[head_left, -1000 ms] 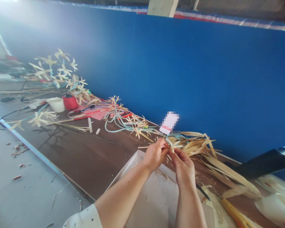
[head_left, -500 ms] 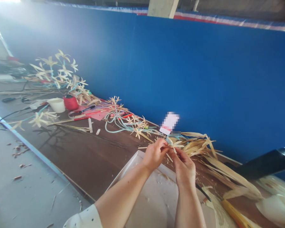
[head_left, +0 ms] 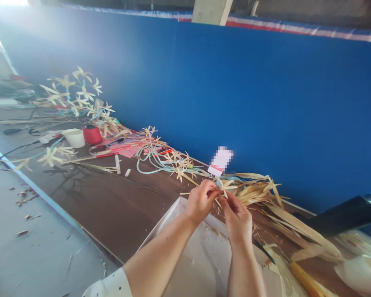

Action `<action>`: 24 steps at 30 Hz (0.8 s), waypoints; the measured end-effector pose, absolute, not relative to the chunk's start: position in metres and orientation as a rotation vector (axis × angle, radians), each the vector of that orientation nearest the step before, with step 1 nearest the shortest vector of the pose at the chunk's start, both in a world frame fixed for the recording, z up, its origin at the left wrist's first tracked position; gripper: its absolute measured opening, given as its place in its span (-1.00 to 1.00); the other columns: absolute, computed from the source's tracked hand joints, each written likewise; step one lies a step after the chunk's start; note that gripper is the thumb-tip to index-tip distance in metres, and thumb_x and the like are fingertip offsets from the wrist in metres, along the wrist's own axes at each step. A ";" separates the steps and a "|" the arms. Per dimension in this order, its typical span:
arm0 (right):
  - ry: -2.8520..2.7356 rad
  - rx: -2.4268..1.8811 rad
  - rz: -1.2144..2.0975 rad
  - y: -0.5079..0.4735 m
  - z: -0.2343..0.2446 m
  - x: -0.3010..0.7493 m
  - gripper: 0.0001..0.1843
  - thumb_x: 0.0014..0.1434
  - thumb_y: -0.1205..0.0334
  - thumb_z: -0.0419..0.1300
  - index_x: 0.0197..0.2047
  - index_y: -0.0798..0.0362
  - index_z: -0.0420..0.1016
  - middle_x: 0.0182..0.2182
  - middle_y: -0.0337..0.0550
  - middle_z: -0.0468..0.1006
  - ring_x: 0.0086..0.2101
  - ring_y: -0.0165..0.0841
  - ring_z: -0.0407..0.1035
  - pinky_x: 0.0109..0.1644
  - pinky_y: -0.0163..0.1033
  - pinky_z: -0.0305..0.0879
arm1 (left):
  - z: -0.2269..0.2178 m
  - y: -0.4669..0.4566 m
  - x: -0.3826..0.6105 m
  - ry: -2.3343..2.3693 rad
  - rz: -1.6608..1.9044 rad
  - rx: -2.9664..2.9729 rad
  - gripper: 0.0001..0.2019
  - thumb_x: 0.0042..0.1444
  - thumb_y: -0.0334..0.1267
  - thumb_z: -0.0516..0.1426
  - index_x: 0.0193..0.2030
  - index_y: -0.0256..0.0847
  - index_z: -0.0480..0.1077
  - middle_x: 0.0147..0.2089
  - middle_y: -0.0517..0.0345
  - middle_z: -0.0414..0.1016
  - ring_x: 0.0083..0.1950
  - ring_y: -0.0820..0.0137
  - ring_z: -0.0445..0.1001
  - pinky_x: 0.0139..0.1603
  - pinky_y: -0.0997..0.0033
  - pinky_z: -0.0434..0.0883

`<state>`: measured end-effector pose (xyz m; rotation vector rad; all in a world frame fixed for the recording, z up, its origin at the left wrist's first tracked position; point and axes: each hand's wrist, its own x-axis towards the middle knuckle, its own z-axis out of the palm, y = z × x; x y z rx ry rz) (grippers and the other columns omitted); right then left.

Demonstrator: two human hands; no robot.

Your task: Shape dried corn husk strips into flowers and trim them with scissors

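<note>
My left hand and my right hand meet above the far edge of a pale tray. Both pinch a small straw flower with thin tan petals and a pale blue stem. The fingers of each hand are closed around it. Right behind the flower lies a heap of dried straw leaves on the brown table.
A blue wall panel runs along the table's far side. Finished straw flowers, a red spool, a white cup, pale blue cord and red-handled tools lie to the left. A black object and a yellow tool sit on the right.
My hands have shifted slightly down and the fingers have worked round the flower; its petals now stick out above my right thumb. Nothing else has moved.
</note>
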<state>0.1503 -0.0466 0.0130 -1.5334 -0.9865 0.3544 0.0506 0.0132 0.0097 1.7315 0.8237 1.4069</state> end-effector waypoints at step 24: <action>-0.966 -1.645 0.133 -0.048 0.015 0.161 -0.63 -0.07 -0.08 0.23 -0.31 0.03 0.57 -0.35 -0.13 0.58 -0.30 -0.23 0.41 -0.21 -0.25 0.26 | 0.006 0.010 0.057 0.588 1.298 1.753 -0.71 0.09 -0.33 0.07 -0.03 -0.19 0.40 -0.07 0.08 0.50 -0.08 0.39 0.47 -0.06 0.47 0.38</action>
